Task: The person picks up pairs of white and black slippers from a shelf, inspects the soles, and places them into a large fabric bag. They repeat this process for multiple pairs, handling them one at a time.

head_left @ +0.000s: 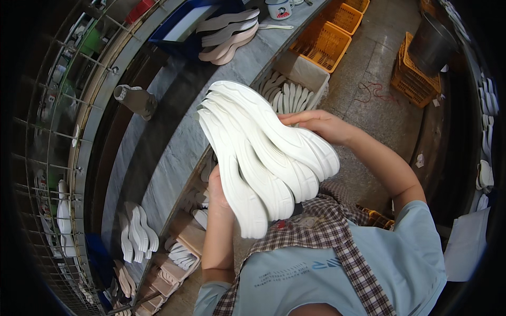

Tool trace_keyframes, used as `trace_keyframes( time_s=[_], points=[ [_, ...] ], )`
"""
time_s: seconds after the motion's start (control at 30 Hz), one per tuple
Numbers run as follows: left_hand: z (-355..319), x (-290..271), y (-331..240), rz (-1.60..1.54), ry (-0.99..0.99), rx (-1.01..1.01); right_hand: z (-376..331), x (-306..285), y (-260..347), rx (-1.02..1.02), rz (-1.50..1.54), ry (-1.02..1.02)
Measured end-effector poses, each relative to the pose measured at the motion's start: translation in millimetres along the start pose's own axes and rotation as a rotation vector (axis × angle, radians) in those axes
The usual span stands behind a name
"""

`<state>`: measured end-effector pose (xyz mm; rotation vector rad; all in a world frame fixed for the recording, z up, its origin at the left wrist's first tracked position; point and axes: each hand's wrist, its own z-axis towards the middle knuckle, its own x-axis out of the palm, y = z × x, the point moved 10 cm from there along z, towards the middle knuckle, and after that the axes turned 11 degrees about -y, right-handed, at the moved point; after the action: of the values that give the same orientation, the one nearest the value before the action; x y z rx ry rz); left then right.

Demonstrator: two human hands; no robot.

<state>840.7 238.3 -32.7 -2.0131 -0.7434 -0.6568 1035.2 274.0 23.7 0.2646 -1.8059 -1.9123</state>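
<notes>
A fanned bundle of several white shoe soles [269, 152] is held up in front of my chest, in the middle of the view. My right hand [322, 125] grips the bundle along its far right side, fingers reaching behind the top sole. Low on the left side, my left hand [217, 188] supports the soles from beneath. Its fingers are mostly hidden behind them. Beyond the bundle, a crate of more white soles [291, 95] stands beside the marble-topped bench [174, 163].
On the bench lie stacked grey and pink soles [229, 34], a white mug [279, 9], an olive-brown shoe-shaped piece [136, 101] and more white soles [138, 231]. Yellow crates [324, 45] line its right side. A dark bucket [432, 45] rests on crates at right. Wire mesh [47, 158] borders the left.
</notes>
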Motion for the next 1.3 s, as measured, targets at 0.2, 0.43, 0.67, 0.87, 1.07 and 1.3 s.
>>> trace_keyframes(
  time_s=[0.2,0.43,0.67,0.87,1.07,1.3],
  points=[
    [3,-11,-3,-0.010,-0.040,-0.132,-15,12,-45,0.160,0.187,-0.033],
    [7,-24,-6,0.054,-0.061,-0.113,-13,17,-51,0.176,0.270,-0.075],
    [13,-40,-16,0.047,-0.048,-0.047,3,36,-39,0.172,0.218,-0.092],
    [33,-41,-23,-0.027,-0.013,0.106,18,75,-24,0.302,0.373,-0.089],
    [5,3,-16,-0.407,0.662,-0.055,30,82,9,0.284,1.151,0.054],
    [28,-52,-30,-0.363,0.352,0.064,20,23,-44,0.304,0.945,-0.230]
  ],
)
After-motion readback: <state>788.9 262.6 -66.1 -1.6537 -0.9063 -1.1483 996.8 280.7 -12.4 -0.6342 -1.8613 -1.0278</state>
